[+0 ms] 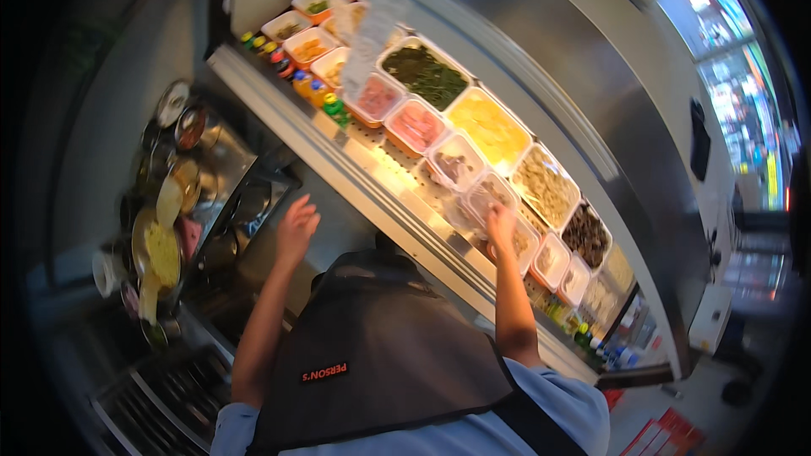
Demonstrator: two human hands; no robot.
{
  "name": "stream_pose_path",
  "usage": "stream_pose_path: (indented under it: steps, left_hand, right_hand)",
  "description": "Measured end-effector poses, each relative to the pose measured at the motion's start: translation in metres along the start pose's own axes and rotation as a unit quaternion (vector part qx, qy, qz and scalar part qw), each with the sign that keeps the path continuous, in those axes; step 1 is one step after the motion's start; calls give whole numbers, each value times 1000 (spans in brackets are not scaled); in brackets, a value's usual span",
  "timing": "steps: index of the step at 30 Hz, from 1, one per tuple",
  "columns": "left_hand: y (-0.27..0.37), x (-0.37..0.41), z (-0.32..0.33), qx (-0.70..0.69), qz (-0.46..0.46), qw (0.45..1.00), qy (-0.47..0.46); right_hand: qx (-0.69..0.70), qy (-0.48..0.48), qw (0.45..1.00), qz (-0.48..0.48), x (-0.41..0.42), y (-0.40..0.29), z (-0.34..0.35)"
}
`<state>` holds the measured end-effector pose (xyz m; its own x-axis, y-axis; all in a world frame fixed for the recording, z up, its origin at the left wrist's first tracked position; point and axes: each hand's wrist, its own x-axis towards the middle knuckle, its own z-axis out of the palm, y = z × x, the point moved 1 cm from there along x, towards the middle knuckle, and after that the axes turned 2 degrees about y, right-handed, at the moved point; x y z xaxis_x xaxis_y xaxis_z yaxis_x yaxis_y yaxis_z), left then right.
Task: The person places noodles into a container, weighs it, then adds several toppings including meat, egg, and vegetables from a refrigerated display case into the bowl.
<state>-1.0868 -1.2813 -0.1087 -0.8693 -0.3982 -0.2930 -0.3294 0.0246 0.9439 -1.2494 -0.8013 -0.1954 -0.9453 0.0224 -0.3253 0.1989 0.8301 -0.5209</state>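
Note:
My right hand [502,221] reaches into a lit refrigerated display case. It is at the edge of a clear plastic tub [489,195] with food in it, and another tub [524,244] lies just under my wrist. Its fingertips are blurred, so whether they grip the tub or only touch it cannot be told. Crumpled clear plastic [457,212] sits beside that tub. Outside the case, my left hand [298,228] hangs in the air with fingers apart, holding nothing.
White trays hold dark leafy greens [426,74], yellow slices [491,126] and black fungus [587,236]. Small drink bottles [310,88] line the front left. A metal sill [355,202] runs along the case opening. Bowls and pots [161,253] crowd a counter on the left.

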Motion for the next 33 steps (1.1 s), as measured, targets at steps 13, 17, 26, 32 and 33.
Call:
stream_pose_path:
  steps: [13,17,26,32,33]
  left_hand:
    - [-120,-376,-184,-86,-93,834,536]
    - [-172,-480,-172,-151,-123,741,643]
    - [-197,-662,-216,-192,-117,550,805]
    - [-185,-688,-238,-380,31,514,768]
    - [-182,-691,-244,-416,76,509,750]
  right_hand:
    - [-76,-274,724,-628,-167,-418,182]
    - [-67,-425,530,-731,-414,-531,258]
    - [20,-845,469,-255,-921,-525,360]
    - [115,-815,554,-123,-986,-513,437]
    - [129,-830,533,-106,-983,-511,441]
